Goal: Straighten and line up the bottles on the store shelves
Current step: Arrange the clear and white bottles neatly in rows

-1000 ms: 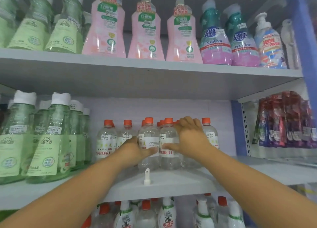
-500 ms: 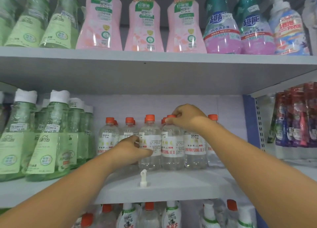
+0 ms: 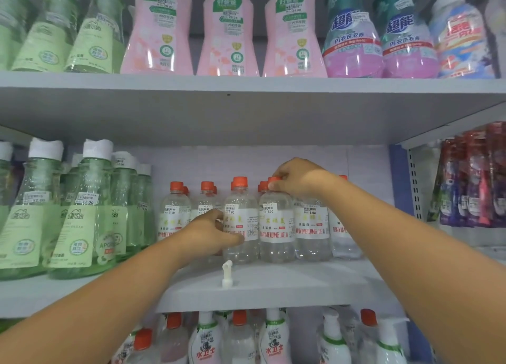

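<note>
On the middle shelf (image 3: 273, 284) stands a cluster of clear bottles (image 3: 276, 221) with orange caps and white labels, all upright with their long axes vertical and caps pointing up; the front row shows about six, with more caps peeking out behind, so the full count cannot be told. The right hand (image 3: 297, 177) reaches in from the lower right, arm stretched upward and wrist bent down, its fingers curled over and pinching the orange cap (image 3: 274, 181) of the fourth front bottle. The left hand (image 3: 212, 233) comes from the lower left with the forearm rising toward the shelf; its fingers wrap the body of the third front bottle (image 3: 241, 221) at label height, thumb across the front. A small white nozzle piece (image 3: 226, 273) stands alone on the shelf just in front of that bottle. To the left on the same shelf are tall green bottles (image 3: 82, 213) with white caps, at least five visible. The top shelf (image 3: 246, 90) carries three pink bottles (image 3: 227, 32), green ones on the left and two teal-and-purple bottles (image 3: 353, 35) on the right. Below, white pump bottles (image 3: 273, 339) mix with orange-capped ones.
</note>
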Tool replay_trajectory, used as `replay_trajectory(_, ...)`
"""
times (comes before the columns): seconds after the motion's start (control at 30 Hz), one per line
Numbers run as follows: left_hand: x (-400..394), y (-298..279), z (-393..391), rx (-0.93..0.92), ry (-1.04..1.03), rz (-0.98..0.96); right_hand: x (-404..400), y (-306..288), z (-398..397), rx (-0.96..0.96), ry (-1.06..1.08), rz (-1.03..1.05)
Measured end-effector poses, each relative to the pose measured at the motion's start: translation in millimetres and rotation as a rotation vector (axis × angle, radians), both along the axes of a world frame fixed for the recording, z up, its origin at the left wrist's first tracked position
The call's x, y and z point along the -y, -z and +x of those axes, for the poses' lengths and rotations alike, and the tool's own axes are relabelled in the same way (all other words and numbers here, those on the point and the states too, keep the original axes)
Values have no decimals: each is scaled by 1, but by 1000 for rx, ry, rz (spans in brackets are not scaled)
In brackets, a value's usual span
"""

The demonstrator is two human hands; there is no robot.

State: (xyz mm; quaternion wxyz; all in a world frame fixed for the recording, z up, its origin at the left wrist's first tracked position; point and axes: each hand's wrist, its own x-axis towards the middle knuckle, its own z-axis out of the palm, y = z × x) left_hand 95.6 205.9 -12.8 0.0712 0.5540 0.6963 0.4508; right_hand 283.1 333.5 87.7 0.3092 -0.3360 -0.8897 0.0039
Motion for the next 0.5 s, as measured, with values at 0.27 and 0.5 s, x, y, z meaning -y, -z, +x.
replay_trajectory(0.27, -2, 0, 2, 9, -12, 9, 4, 1, 1, -2, 8, -25)
replay_trajectory(0.5, -5, 2, -5, -29, -7, 0, 15, 7, 17, -102, -29, -20)
